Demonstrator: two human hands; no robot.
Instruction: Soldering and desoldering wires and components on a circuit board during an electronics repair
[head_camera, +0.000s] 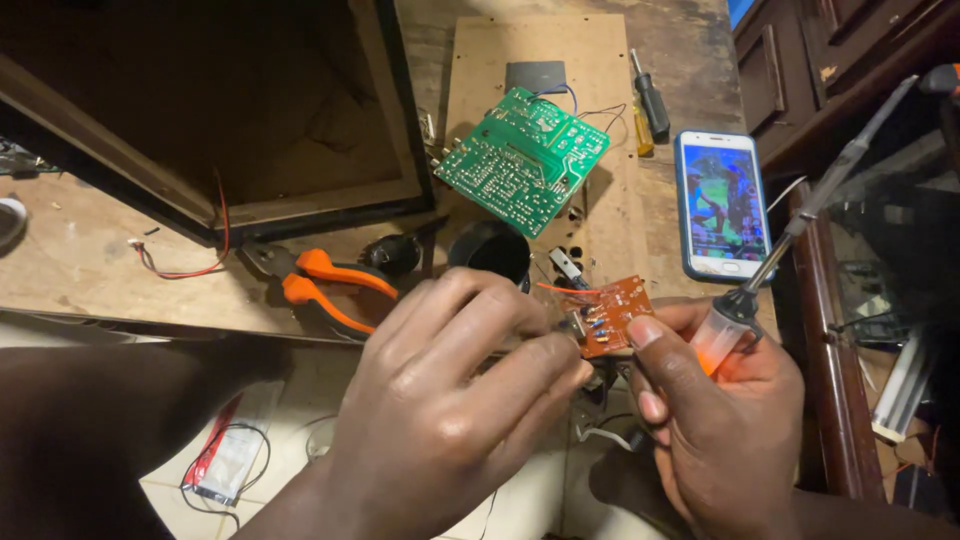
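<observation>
An electronics repair workshop; green circuit board (522, 158), pliers (325, 284), screwdrivers (650, 100), soldering iron (800, 225) on a worn bench (90, 260).

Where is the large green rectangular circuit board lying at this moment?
In the head view, the large green rectangular circuit board lies at upper centre on the brown hardboard panel, right of the dark wooden box and left of the white smartphone.

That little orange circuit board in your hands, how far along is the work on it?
Done: the wooden cabinet is open and the green circuit board lies out on the bench. In hand: the left hand and right hand pinch the small orange board; the right also grips a soldering iron, tip pointing away. Left: no soldering is underway, and both boards remain outside the cabinet.
</observation>
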